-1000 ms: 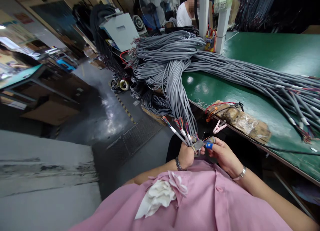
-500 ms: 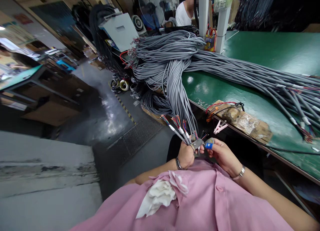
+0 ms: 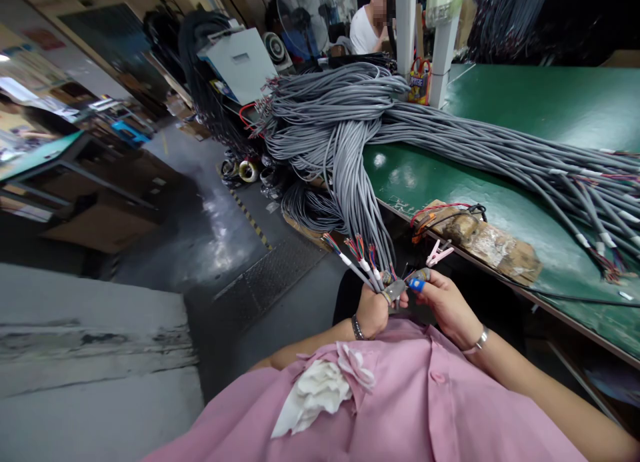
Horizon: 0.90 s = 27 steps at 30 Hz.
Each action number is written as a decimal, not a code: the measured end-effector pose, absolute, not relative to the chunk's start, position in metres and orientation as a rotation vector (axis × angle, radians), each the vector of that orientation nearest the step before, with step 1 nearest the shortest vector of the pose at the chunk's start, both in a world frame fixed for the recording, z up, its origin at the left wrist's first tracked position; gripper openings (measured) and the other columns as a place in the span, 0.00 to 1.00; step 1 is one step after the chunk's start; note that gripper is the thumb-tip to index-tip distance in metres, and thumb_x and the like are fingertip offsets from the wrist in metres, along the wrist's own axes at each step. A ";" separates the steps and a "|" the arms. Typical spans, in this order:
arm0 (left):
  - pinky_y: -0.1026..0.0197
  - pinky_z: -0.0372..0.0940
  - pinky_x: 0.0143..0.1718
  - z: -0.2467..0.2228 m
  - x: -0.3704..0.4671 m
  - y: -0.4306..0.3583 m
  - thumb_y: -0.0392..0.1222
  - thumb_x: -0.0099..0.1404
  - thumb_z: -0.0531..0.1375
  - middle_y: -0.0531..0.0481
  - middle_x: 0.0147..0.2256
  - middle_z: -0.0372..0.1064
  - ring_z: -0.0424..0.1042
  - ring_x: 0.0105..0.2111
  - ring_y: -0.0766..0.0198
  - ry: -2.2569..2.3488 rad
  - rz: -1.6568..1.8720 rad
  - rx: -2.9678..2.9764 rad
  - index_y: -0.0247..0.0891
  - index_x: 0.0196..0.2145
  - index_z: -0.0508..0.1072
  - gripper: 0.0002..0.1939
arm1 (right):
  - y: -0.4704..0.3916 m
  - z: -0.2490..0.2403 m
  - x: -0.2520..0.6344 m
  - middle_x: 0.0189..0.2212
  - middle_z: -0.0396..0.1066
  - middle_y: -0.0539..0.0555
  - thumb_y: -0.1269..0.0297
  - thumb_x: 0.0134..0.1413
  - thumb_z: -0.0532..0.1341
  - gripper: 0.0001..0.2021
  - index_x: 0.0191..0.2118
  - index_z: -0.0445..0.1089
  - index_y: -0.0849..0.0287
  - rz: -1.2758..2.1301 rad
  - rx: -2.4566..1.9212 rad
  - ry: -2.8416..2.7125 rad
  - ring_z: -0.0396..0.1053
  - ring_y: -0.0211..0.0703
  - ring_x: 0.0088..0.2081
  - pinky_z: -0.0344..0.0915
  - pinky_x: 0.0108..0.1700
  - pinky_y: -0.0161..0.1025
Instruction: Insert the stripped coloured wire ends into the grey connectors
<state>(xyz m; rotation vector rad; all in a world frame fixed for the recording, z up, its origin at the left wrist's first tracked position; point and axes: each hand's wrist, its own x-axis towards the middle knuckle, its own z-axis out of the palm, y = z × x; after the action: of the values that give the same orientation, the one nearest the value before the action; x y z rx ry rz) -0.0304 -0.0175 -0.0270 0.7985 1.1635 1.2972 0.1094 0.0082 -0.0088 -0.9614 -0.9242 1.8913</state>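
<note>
Several grey cables (image 3: 357,269) with white bands and fanned coloured wire ends run through my left hand (image 3: 374,310), which is closed around them in front of my shirt. Grey tape covers its thumb. Close on the right, my right hand (image 3: 449,309) pinches at the dark, thin wires of a cable end; blue tape wraps its thumb and grey tape its forefinger. The fingertips of both hands nearly meet, and they partly hide that cable end. Past the hands, the grey cable bundle (image 3: 353,175) hangs over the table's edge.
On the green table (image 3: 520,102) lie more grey cables (image 3: 480,139). A worn wooden block (image 3: 500,249) with red and black leads sits at its front edge, beside a pink clip (image 3: 439,253). A person in white (image 3: 364,30) is at the back. A pale block (image 3: 90,355) stands left.
My right fingers have shifted slightly at the cable end, the forefinger now lying higher over the thin wires. My left hand keeps its hold on the cables.
</note>
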 end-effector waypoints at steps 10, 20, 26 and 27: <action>0.66 0.54 0.19 -0.003 -0.030 -0.010 0.47 0.56 0.63 0.50 0.19 0.69 0.66 0.18 0.69 1.031 1.250 0.780 0.33 0.22 0.68 0.15 | 0.032 -0.036 0.141 0.30 0.70 0.53 0.41 0.52 0.58 0.22 0.35 0.74 0.58 1.895 -0.868 -0.584 0.64 0.37 0.29 0.65 0.32 0.35; 0.67 0.53 0.19 0.005 -0.009 0.001 0.46 0.55 0.63 0.51 0.18 0.68 0.65 0.17 0.69 1.041 1.223 0.824 0.33 0.22 0.69 0.13 | 0.051 -0.010 0.135 0.26 0.68 0.50 0.46 0.51 0.61 0.18 0.30 0.73 0.57 1.834 -0.737 -0.667 0.64 0.37 0.27 0.64 0.28 0.34; 0.67 0.52 0.18 0.004 -0.009 0.000 0.47 0.56 0.63 0.50 0.19 0.68 0.65 0.17 0.70 1.048 1.191 0.864 0.33 0.21 0.69 0.15 | 0.049 -0.006 0.135 0.25 0.70 0.50 0.50 0.47 0.66 0.15 0.29 0.73 0.59 1.801 -0.805 -0.551 0.64 0.36 0.26 0.63 0.28 0.33; 0.67 0.52 0.18 0.004 -0.009 0.000 0.47 0.56 0.63 0.50 0.18 0.68 0.66 0.17 0.70 1.054 1.187 0.870 0.33 0.21 0.69 0.15 | 0.049 -0.006 0.134 0.25 0.70 0.50 0.50 0.47 0.66 0.15 0.29 0.74 0.59 1.786 -0.821 -0.542 0.64 0.36 0.26 0.63 0.28 0.33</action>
<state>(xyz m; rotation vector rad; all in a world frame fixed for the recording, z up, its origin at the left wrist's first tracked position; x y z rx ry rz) -0.0091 0.0000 0.0037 0.8704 1.0539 1.1865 0.1344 0.0489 -0.0060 -0.8207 -0.5424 1.7859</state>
